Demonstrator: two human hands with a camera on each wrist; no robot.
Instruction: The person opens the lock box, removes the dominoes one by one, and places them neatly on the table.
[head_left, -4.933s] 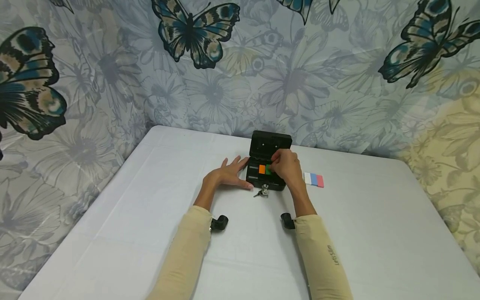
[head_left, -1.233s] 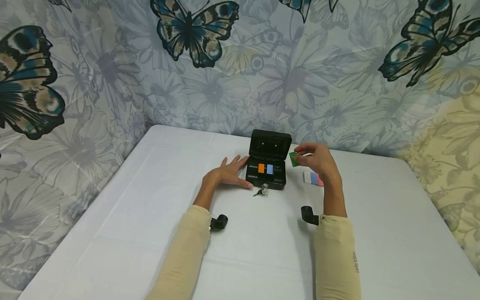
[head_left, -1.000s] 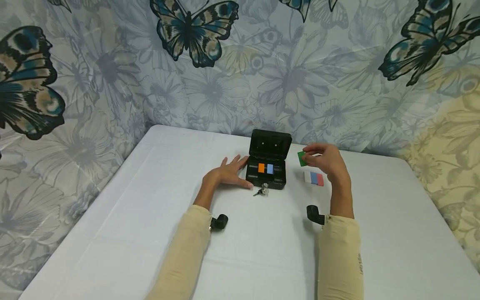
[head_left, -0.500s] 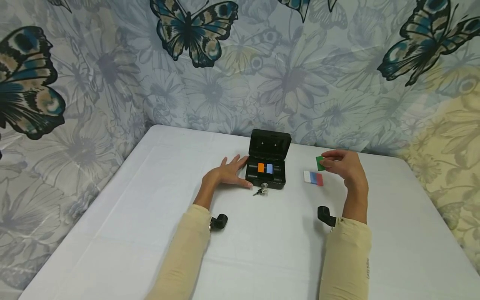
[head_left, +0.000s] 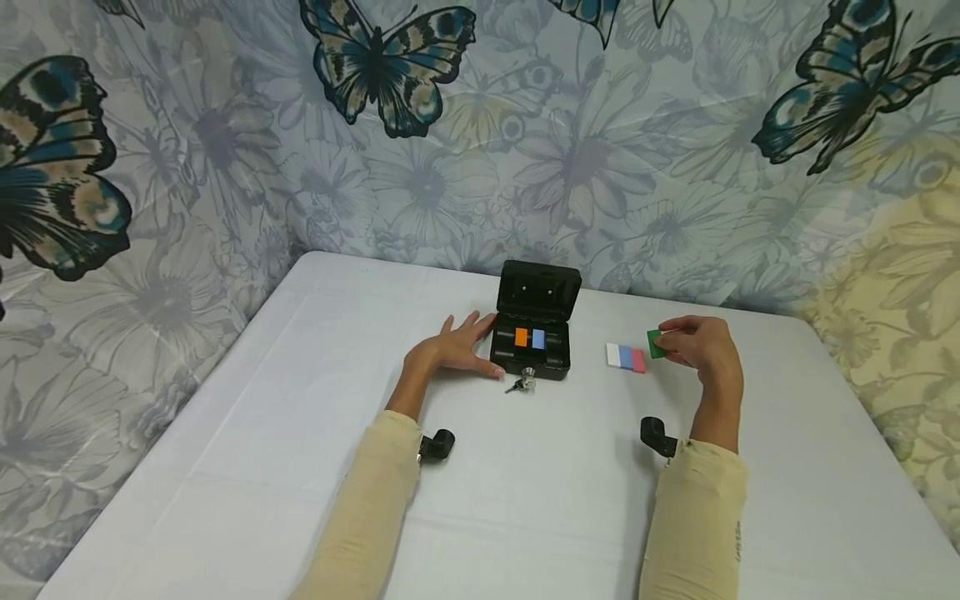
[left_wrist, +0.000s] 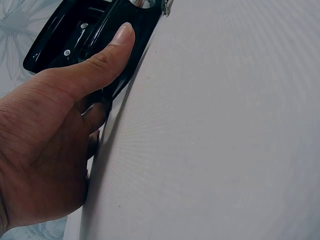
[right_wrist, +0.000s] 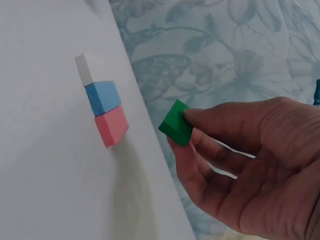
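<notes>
My right hand (head_left: 701,343) pinches a small green block (right_wrist: 177,123) between thumb and fingers. Just left of it on the table, white (right_wrist: 91,69), blue (right_wrist: 103,97) and pink (right_wrist: 112,127) blocks lie side by side in a row. A black cash box (head_left: 531,360) stands with its lid raised; an orange block (head_left: 521,337) and a light blue block (head_left: 538,338) lie inside. Against the box's left side rests my left hand (head_left: 453,348), fingers spread, its thumb along the front corner in the left wrist view (left_wrist: 95,75).
Keys (head_left: 516,386) hang from the lock at the box's front. The white-covered table (head_left: 300,400) meets a butterfly-patterned cloth backdrop (head_left: 427,192) close behind the box. A black wrist camera sits on each sleeve.
My right hand took the green block out of the cash box, exposing a light blue block, and carried it right, past the row, then lowered it beside the pink block. The left hand stayed put.
</notes>
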